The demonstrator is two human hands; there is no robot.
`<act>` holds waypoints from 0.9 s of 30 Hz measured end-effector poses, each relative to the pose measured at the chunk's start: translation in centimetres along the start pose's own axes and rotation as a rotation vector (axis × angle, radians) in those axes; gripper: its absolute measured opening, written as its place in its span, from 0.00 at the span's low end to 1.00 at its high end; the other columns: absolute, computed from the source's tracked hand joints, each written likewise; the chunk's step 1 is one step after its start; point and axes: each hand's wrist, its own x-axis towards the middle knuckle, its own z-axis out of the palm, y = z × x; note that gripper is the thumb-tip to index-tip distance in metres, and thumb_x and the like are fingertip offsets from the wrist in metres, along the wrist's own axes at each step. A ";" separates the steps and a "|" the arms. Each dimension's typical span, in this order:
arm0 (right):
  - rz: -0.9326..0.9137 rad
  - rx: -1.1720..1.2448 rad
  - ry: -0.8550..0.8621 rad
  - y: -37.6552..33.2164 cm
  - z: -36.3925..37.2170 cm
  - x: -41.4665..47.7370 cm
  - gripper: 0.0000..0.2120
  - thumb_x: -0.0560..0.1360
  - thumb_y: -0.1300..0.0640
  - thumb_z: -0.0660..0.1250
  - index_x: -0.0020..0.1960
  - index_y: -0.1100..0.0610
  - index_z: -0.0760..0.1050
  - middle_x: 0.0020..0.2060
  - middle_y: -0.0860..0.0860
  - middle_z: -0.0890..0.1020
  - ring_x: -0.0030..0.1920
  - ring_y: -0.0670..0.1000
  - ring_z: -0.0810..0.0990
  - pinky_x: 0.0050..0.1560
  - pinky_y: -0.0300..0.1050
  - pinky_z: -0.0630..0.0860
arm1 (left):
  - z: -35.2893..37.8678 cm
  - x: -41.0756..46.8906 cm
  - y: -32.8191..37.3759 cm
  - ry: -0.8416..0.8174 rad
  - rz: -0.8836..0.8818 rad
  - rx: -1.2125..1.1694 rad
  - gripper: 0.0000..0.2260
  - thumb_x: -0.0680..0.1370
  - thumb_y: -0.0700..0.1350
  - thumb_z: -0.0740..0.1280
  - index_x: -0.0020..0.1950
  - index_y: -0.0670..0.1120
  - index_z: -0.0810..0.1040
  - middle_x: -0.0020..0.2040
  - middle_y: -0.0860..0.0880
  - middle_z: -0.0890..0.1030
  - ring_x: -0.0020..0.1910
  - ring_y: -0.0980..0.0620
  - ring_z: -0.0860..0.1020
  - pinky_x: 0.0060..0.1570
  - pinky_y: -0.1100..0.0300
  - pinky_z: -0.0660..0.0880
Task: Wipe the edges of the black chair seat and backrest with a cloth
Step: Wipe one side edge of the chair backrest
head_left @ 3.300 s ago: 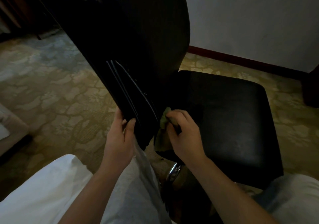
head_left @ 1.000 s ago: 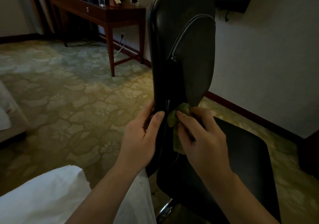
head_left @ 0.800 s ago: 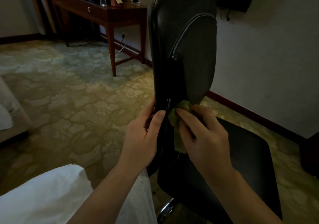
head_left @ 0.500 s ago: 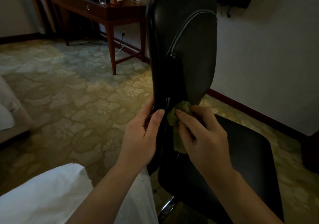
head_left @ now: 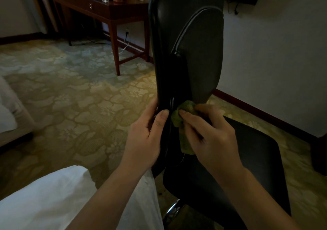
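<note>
Backrest (head_left: pixel 177 35) edge runs between the hands: left hand (head_left: pixel 143 137) grips it, right hand (head_left: pixel 210 137) pinches the cloth (head_left: pixel 184 109) against it; best slide upward, pressing firmly.

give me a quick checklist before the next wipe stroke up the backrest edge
1. Cloth held firmly: ok. The right hand pinches the green cloth between fingers and thumb.
2. Cloth on the edge: ok. It is pressed against the lower edge of the backrest.
3. Backrest steadied: ok. The left hand grips its rear edge, thumb on the near side.
4. Path upward free: ok as far as the frame shows; the very top is cut off.
5. Clean side of the cloth facing the chair: cannot tell, too dark.
6. Edges of the seat already wiped: cannot tell.
</note>
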 end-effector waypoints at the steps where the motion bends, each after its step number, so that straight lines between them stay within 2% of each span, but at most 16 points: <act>1: 0.000 0.005 -0.027 0.3 0.0 -0.6 0.10 0.78 0.60 0.68 0.57 0.61 0.82 0.55 0.58 0.79 0.52 0.50 0.79 0.52 0.39 0.78 | 0.0 0.0 0.0 0.000 0.002 0.008 0.22 0.81 0.54 0.58 0.75 0.50 0.71 0.64 0.61 0.79 0.65 0.65 0.75 0.61 0.71 0.71; 6: 0.009 0.014 -0.088 0.8 -0.1 -2.0 0.11 0.78 0.59 0.67 0.57 0.61 0.82 0.55 0.58 0.79 0.51 0.51 0.80 0.48 0.43 0.80 | 0.2 -0.1 0.0 0.016 0.002 0.023 0.23 0.81 0.55 0.58 0.74 0.50 0.71 0.64 0.60 0.79 0.64 0.66 0.75 0.60 0.73 0.70; 12: -0.004 0.023 0.012 0.0 -0.4 0.7 0.10 0.76 0.62 0.70 0.57 0.62 0.82 0.53 0.58 0.80 0.51 0.49 0.79 0.53 0.36 0.77 | 0.2 0.0 0.0 0.027 -0.003 0.024 0.23 0.80 0.55 0.58 0.75 0.50 0.71 0.64 0.62 0.79 0.64 0.67 0.75 0.58 0.74 0.70; 18: 0.026 0.047 -0.024 0.5 -0.2 -0.5 0.10 0.77 0.61 0.69 0.57 0.61 0.82 0.54 0.58 0.79 0.51 0.50 0.79 0.51 0.40 0.79 | 0.2 0.0 -0.2 0.009 -0.002 0.019 0.22 0.82 0.55 0.58 0.75 0.49 0.70 0.66 0.58 0.79 0.66 0.63 0.74 0.64 0.66 0.72; 23: 0.028 0.052 -0.070 0.8 -0.2 -1.7 0.11 0.78 0.58 0.67 0.57 0.60 0.82 0.55 0.58 0.78 0.51 0.51 0.80 0.48 0.44 0.81 | 0.2 -0.1 -0.1 0.023 -0.004 0.032 0.23 0.81 0.56 0.58 0.75 0.50 0.70 0.65 0.61 0.79 0.65 0.66 0.74 0.60 0.72 0.71; 27: 0.002 0.033 -0.004 0.2 -0.4 -0.1 0.10 0.78 0.61 0.69 0.57 0.61 0.82 0.53 0.58 0.80 0.51 0.50 0.79 0.52 0.38 0.78 | 0.3 -0.1 0.1 0.027 -0.004 0.031 0.23 0.80 0.55 0.58 0.74 0.51 0.71 0.64 0.62 0.79 0.64 0.67 0.75 0.58 0.73 0.71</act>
